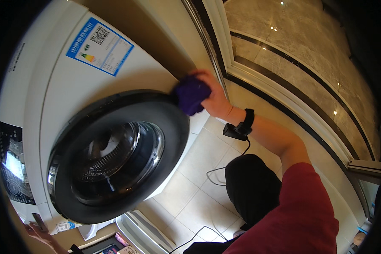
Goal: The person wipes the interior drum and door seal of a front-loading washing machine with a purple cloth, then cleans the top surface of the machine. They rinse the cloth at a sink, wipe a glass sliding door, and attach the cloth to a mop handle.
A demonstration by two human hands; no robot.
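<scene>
My right hand [214, 95] is closed around a bunched purple cloth [192, 93]. The cloth presses against the edge of the washing machine's black round door [127, 98], by the corner of the white front panel [139, 66]. A black strap with a small box [236, 130] is on my right wrist, and a cable runs down from it. Low at the left, my left hand [39, 235] rests at the machine's edge near the control panel [14, 165], with nothing seen in it. Through the door glass the metal drum [114, 152] shows.
An energy label [100, 46] is stuck to the machine's front. A pale plastic tub [143, 231] stands below, beside a box of small packages [111, 249]. Floor tiles [190, 190] lie under my black-clad knee [252, 184]. A framed glass panel [292, 73] runs along the right.
</scene>
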